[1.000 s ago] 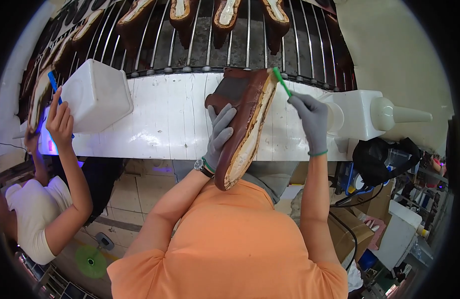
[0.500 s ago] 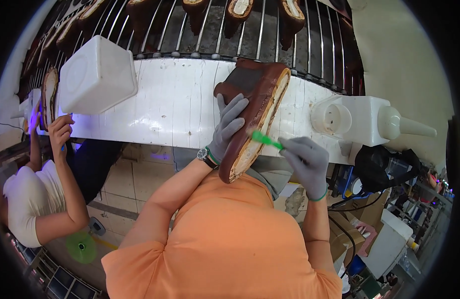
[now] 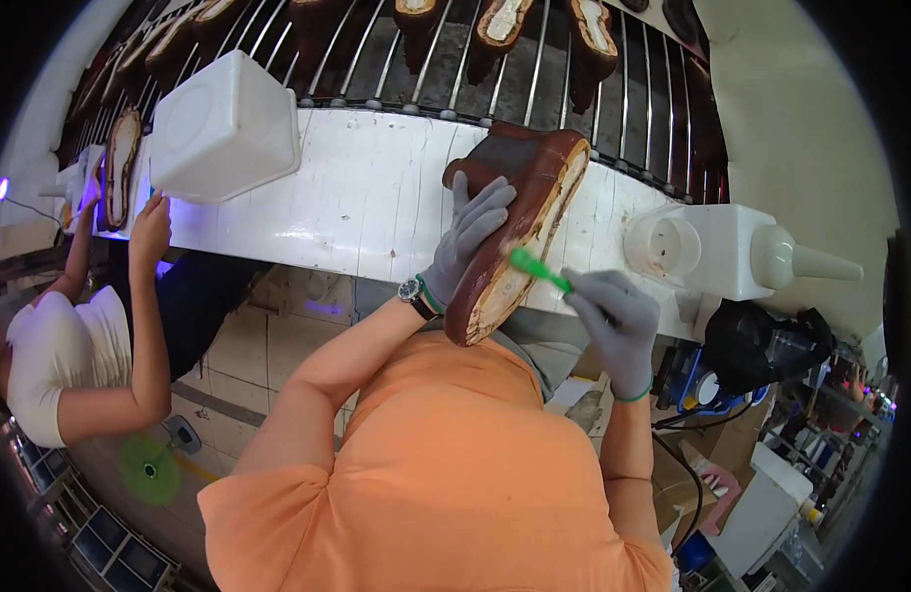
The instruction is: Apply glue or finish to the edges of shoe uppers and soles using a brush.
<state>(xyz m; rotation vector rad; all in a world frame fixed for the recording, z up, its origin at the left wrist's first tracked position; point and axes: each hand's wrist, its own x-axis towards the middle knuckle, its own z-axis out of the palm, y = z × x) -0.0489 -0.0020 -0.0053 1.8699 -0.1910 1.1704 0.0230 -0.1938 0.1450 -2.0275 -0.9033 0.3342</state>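
Note:
A dark brown boot lies tilted on the near edge of the white bench, its pale, unfinished sole side turned up toward my right. My left hand, in a grey glove, grips the boot's upper with the fingers spread over it. In my gloved right hand is a small green-handled brush. Its bristle tip meets the sole's rim near the middle of the boot; whether it presses there I cannot tell. Beside that hand, on the bench, sits a round white cup.
A white spouted bottle lies right of the cup. Beyond the white bench, several boots rest on a metal roller conveyor. A white box-shaped container stands left. Farther left, a person works at another boot.
The view has shifted slightly. Both hands keep their holds, and the brush stays at the boot's rim. The co-worker's raised hand has shifted a little.

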